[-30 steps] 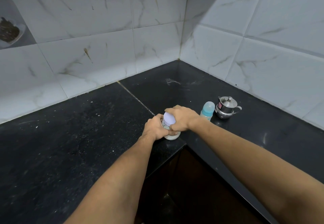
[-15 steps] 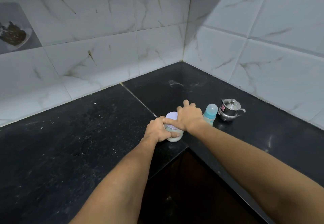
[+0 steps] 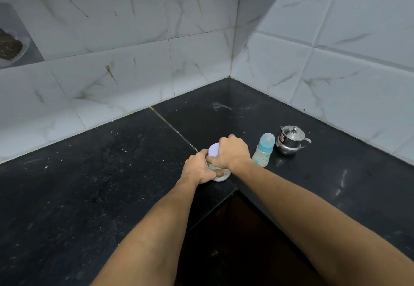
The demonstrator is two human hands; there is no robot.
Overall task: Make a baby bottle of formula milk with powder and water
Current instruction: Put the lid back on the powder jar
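My right hand (image 3: 233, 153), splayed 0.5 s ago, curls again over the lid (image 3: 213, 149) of the powder jar (image 3: 220, 177) at centre frame. My left hand (image 3: 198, 169) grips its body. I judge a fresh twist is coming; the baby bottle (image 3: 264, 150) waits just right.

A small white jar (image 3: 220, 176) with a pale lid (image 3: 214, 149) stands at the counter's (image 3: 112, 173) inner corner. At its 3 o'clock a capped, blue-collared baby bottle (image 3: 264, 150) stands upright. A lidded steel pot (image 3: 290, 141) sits at the bottle's 2 o'clock.
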